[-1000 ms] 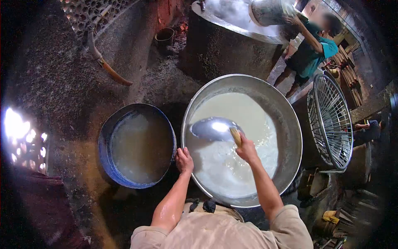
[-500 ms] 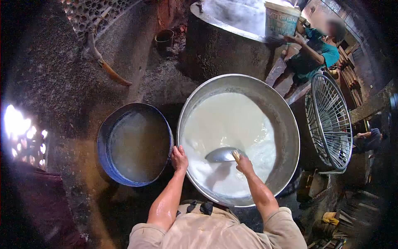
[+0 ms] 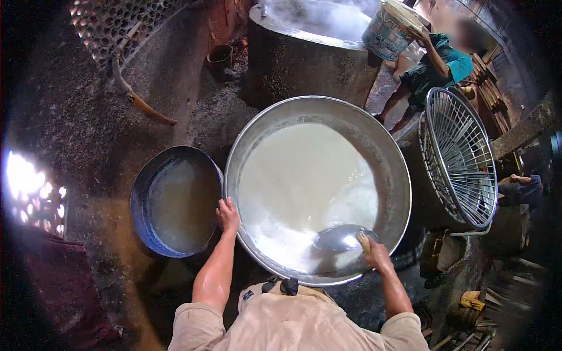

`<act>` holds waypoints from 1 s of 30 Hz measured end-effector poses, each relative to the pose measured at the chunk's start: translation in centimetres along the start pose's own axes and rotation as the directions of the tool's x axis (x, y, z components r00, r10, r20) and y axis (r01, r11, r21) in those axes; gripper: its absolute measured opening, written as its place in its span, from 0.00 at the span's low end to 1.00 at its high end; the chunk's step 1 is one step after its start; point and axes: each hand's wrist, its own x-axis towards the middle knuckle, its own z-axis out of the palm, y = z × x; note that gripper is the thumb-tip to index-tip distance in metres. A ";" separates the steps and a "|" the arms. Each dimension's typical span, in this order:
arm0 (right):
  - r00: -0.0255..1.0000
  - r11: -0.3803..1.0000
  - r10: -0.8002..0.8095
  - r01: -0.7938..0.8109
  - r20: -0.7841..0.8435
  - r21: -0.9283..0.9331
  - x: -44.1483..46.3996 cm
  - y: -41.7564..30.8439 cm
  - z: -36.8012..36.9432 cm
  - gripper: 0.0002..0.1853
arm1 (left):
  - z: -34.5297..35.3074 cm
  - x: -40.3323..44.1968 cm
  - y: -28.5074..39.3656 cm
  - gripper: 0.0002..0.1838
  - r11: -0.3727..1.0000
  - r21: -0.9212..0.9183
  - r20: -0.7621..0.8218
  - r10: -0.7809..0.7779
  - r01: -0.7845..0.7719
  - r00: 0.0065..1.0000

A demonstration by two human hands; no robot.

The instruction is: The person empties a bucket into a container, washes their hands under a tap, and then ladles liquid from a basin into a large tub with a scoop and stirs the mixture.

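Observation:
A wide metal basin [image 3: 389,234] of milky white liquid stands in front of me, frothy along its near side. My left hand [image 3: 228,214] grips the basin's left rim, with the fingers closed on it. In my right hand [image 3: 377,255] is the short, light-coloured handle of a round, shallow metal ladle [image 3: 339,238]. The ladle's bowl dips at the surface of the liquid, near the basin's lower right side. To the left of my left hand sits a blue tub [image 3: 140,225] holding murky brownish liquid.
Beyond the basin, a large vat [image 3: 310,64] steams. A co-worker [image 3: 439,70] tilts a printed bucket [image 3: 389,32] at its edge. A round wire basket [image 3: 462,158] stands at the right. A small pot [image 3: 220,57] lies by the wall, and another person's arm [image 3: 518,181] shows far right.
My right hand has moved the ladle rightward and a little toward me through the liquid. My left hand stays on the rim. The co-worker's bucket has gone from upright to tilted.

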 end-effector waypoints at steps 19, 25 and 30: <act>0.964 0.897 0.160 -0.054 -0.211 0.438 12.5 0.3 0.6 0.26 | -1.5 -0.1 1.5 0.22 1.000 -0.026 0.003 0.002 -0.002 1.000; 0.990 0.850 0.137 -0.099 -0.036 0.518 9.9 -3.8 6.9 0.24 | -1.7 -0.1 1.5 0.21 0.996 -0.009 0.060 -0.091 0.092 0.994; 0.989 0.790 0.131 -0.145 0.068 0.595 6.1 -9.3 9.8 0.33 | -1.9 -0.2 1.9 0.21 0.999 0.027 0.055 -0.042 0.040 0.998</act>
